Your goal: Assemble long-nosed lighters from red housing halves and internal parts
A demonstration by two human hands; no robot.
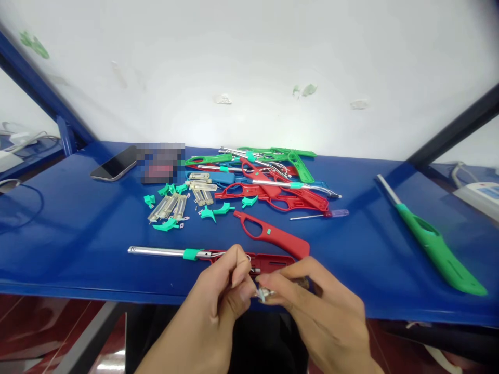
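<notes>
My right hand (323,306) is closed round a small clear lighter fuel tank (302,282), mostly covered by the fingers, with a small metallic and whitish end showing at the fingertips. Close beside that end, my left hand (230,291) is closed in a pinch; what it grips is too small to make out. Just beyond both hands lies an opened red gas lighter half (273,261) with wires inside and a silver tube (156,251) wearing a teal collar (191,254). Behind it rests a red handle shell (275,236).
Teal triggers (208,213) and clear tanks (167,206) lie left of a pile of red handle shells (307,199) and green ones (300,165). A screwdriver (335,213) sits by the pile. A whole green lighter (436,249) lies right, a phone (115,163) far left.
</notes>
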